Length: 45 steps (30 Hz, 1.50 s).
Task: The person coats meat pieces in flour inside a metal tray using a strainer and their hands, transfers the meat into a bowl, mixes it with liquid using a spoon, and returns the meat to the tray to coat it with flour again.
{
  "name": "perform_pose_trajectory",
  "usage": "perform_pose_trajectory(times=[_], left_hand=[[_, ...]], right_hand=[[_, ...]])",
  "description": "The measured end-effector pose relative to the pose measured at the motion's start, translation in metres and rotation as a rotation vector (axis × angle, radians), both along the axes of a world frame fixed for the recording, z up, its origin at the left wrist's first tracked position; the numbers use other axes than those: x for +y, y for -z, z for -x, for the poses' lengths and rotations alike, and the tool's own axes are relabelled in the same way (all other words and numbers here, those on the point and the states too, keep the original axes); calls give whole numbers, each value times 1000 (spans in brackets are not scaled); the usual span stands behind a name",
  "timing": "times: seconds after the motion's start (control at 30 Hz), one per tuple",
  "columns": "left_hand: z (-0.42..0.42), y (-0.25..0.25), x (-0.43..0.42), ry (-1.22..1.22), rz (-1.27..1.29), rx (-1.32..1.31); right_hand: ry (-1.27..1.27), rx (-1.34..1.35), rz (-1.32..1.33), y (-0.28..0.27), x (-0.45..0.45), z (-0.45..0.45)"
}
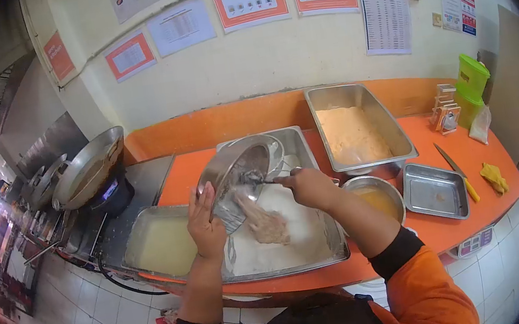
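Note:
A round metal bowl (218,173) is tipped over a deep steel tray (288,268) of white flour (305,225). My left hand (207,222) grips the bowl's near left side, fingers spread along the metal. In my right hand (309,188) is the dark handle of a utensil (272,181); its head is in the bowl's mouth, blurred, so I cannot tell its kind. Pale pieces of raw meat, apparently chicken (267,226), hang below the bowl's lip and lie on the flour.
Left stand a tray of pale yellow liquid (163,243) and a wok (89,169) on a burner. Behind right is a steel pan of orange-tinted powder (351,132). A bowl of orange liquid (378,202), a shallow tray (436,190), a knife (458,170) and a yellow cloth (493,178) lie rightward.

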State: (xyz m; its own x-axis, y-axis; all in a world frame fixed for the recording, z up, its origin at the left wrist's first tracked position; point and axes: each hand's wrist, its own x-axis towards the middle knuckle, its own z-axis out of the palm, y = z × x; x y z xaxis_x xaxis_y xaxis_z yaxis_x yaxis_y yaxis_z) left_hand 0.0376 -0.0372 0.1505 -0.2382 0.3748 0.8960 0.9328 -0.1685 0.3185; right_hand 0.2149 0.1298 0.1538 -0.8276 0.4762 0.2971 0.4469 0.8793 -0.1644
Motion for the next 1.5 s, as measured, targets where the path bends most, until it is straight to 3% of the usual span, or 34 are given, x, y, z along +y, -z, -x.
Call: perform_pose_trajectory(times=[0.13, 0.27, 0.37, 0.4, 0.5, 0.6, 0.7, 0.77, 0.87, 1.07, 1.17, 1.37, 1.47, 1.5], left_hand=[[-17, -17, -9, 36, -11, 103], [-12, -18, -16, 62, -50, 175], [-15, -21, -34, -109, -50, 53], [-12, -20, -37, -189, -50, 25], [-9, -17, -39, 49, -317, -652], [-2, -14, -53, 214, -486, -1036], [-10, -28, -72, 125, -595, -1213], [-1, -21, -90, 25, -581, -1191], [8, -9, -111, -45, -669, -1204], [4, -10, -140, -21, -654, -1188], [6, -1, -152, 90, -723, -1237], [18, 12, -168, -2, -700, -1214], [13, 9, -171, -19, -710, -1211], [13, 10, -173, -16, -717, -1225]], right_hand=[[152, 61, 147, 8, -9, 15], [-65, -140, 62, 12, -30, 5], [36, -188, 63, -8, -50, -25], [75, -76, 77, -5, -52, -28], [122, 200, 154, 10, -56, -35], [55, 335, 339, 32, -50, -28], [46, 394, 550, 38, -53, -26], [52, 399, 607, 38, -58, -28], [68, 385, 248, 42, -61, -25], [56, -306, 223, 88, -51, -7], [126, -33, 261, 58, -62, -19], [104, 45, 826, 28, -48, -47], [115, 131, 790, 30, -48, -51], [99, 212, 579, 30, -50, -50]])
